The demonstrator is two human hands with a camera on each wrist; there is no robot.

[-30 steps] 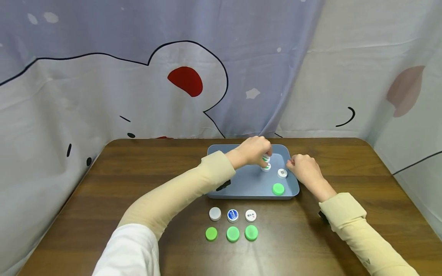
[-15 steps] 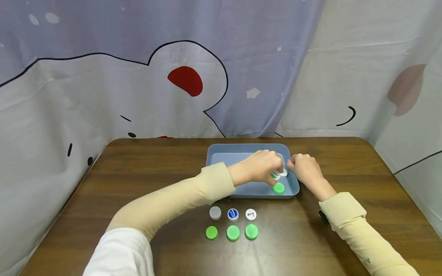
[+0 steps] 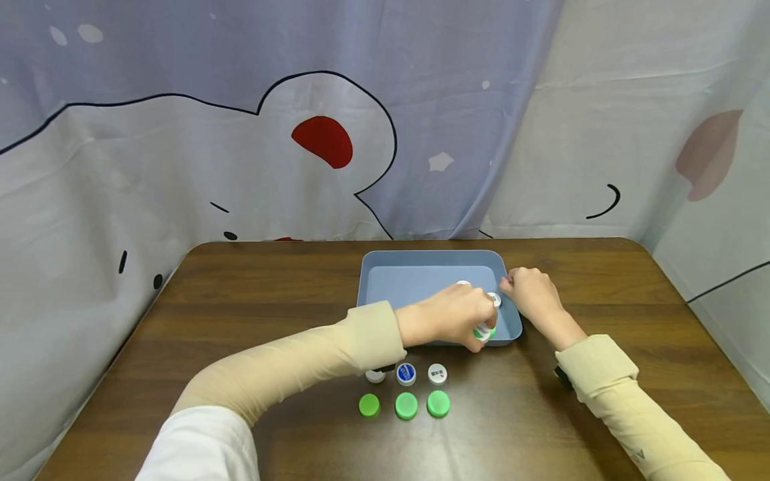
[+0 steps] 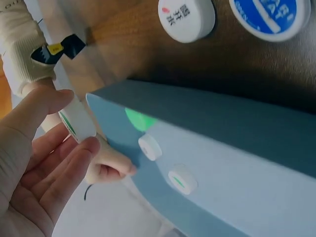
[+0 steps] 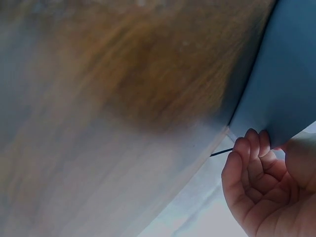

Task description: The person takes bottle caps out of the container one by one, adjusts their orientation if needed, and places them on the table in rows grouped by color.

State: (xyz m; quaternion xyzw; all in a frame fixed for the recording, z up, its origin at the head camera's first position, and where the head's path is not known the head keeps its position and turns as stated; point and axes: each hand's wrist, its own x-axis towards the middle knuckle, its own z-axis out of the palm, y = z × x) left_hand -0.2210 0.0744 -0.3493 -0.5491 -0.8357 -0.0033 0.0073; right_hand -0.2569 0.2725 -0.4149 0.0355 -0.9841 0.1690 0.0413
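My left hand [image 3: 454,312] pinches a white bottle cap [image 4: 78,118] with a green mark between thumb and fingertips. In the head view it is over the front right of the blue-grey tray [image 3: 409,257]. In the left wrist view, a green cap [image 4: 139,119] and two white caps, a plain-looking one [image 4: 150,147] and a green-marked one [image 4: 182,178], lie inside the tray. My right hand [image 3: 532,294] holds the tray's right edge; its curled fingertips [image 5: 253,140] are against the outer wall in the right wrist view.
In front of the tray, a row of white-rimmed caps includes a blue-printed one [image 3: 406,374] and one with dark print [image 3: 437,374]. Below them lie green caps [image 3: 406,405] on the brown wooden table [image 3: 271,280]. A patterned curtain [image 3: 457,133] hangs behind.
My left hand has lifted the white cap from the tray's back and carried it forward and right, toward the front rim. My right hand stays at the tray's edge.
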